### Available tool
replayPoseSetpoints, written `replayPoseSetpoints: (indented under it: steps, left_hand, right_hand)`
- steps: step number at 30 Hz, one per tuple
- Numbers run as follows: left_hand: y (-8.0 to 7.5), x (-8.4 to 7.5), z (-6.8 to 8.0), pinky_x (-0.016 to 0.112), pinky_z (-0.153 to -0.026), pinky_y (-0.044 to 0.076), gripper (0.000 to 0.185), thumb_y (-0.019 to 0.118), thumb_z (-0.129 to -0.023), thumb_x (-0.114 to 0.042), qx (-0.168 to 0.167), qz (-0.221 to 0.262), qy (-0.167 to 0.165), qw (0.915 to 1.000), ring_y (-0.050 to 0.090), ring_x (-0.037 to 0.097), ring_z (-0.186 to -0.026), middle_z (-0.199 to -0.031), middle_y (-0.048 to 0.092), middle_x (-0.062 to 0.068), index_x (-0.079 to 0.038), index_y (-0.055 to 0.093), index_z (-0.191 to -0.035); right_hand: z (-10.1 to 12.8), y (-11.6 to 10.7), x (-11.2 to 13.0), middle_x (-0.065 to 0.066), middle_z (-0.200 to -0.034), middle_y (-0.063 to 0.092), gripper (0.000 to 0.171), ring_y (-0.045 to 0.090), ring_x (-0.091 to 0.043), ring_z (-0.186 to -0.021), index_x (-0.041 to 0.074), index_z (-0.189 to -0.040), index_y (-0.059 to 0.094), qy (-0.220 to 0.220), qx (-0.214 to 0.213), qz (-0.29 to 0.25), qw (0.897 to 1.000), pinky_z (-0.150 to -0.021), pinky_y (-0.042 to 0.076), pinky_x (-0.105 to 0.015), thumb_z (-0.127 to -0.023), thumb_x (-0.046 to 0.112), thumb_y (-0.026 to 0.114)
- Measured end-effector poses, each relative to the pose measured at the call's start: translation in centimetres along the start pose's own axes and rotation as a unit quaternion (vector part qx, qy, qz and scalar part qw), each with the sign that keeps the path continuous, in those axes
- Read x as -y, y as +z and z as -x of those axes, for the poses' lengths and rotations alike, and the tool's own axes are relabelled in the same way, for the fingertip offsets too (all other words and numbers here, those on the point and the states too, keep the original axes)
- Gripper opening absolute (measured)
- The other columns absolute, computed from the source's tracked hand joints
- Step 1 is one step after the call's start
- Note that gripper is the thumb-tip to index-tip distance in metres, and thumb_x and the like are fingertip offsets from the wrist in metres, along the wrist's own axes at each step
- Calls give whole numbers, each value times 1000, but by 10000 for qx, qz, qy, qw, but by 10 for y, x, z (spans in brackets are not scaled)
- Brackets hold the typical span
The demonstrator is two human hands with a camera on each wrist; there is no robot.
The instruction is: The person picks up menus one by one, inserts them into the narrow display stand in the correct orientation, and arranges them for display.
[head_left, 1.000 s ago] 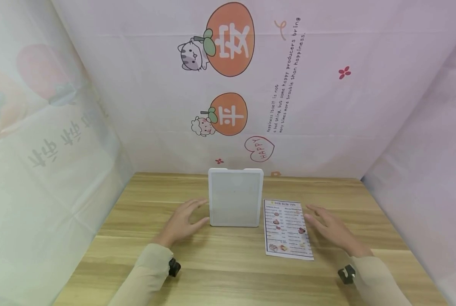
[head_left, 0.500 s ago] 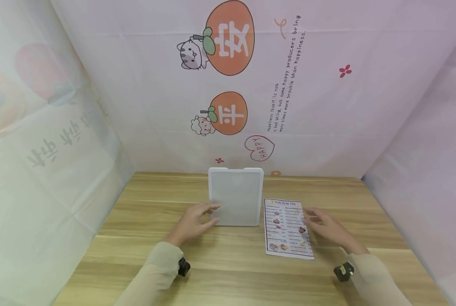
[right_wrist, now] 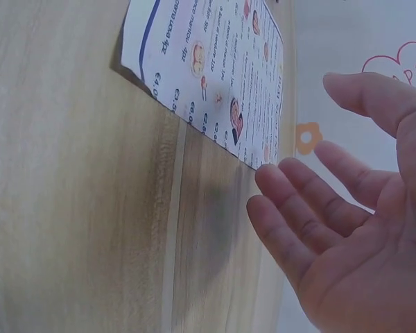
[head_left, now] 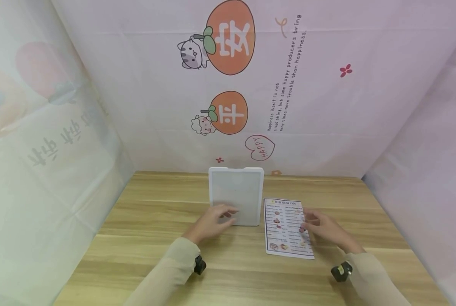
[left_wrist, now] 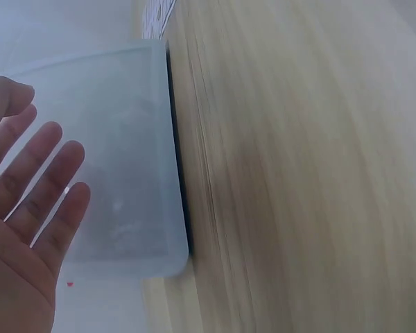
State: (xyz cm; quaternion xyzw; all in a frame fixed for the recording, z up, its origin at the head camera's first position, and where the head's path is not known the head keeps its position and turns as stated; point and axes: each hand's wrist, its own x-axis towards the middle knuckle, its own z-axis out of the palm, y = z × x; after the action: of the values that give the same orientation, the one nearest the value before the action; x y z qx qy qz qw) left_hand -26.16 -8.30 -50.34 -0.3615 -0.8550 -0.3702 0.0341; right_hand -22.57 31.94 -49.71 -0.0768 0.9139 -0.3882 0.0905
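I see L hand (head_left: 211, 222) fingers relaxed, tips over lower-left of white tray (head_left: 236, 195) at frame ctr, R hand (head_left: 321, 227) fingers loose, holding nothing, over right edge of menu sheet (head_left: 287, 228), lower-right of ctr, wood table (head_left: 144, 221).

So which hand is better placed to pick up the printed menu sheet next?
Probably the right hand: its fingers already reach over the right edge of the menu sheet, open and hovering. The left hand is at the white holder, across from the sheet.
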Motion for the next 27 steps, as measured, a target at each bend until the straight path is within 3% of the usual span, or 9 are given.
replayPoseSetpoints:
  steps: [5,13,22,27]
  left_hand:
    - [8,-5,-8,30,-94,52,33,67,-98,-19,148,194,-227,9994,64,14,-106,-122,67,2,-12,65,-130]
    - [25,-14,-23,27,-95,50,32,66,-98,-20,263,905,-717,9930,63,12,-107,-123,67,1,-11,65,-130]
    - [44,-27,-34,25,-95,50,33,66,-98,-29,346,1271,-1163,9844,61,8,-108,-118,68,-5,-12,68,-127]
    - [56,-30,-37,27,-97,49,36,65,-99,-27,457,1423,-1294,9803,61,10,-110,-122,68,-1,-7,67,-129]
  right_hand:
    - [0,-1,1,-33,-138,51,70,54,-50,-121,-4,-147,40,154,21,-115,9998,-96,45,-66,-95,31,70]
    - [-1,-2,1,-27,-135,57,69,54,-45,-123,-2,-146,44,401,67,-144,9991,-98,45,-62,-96,37,68]
    - [1,-2,6,-28,-131,59,65,58,-40,-117,-10,-141,46,631,144,-500,9966,-89,56,-45,-97,32,68]
    - [1,-3,4,-30,-133,56,64,59,-40,-117,-11,-141,46,767,188,-642,9948,-87,57,-44,-97,31,67]
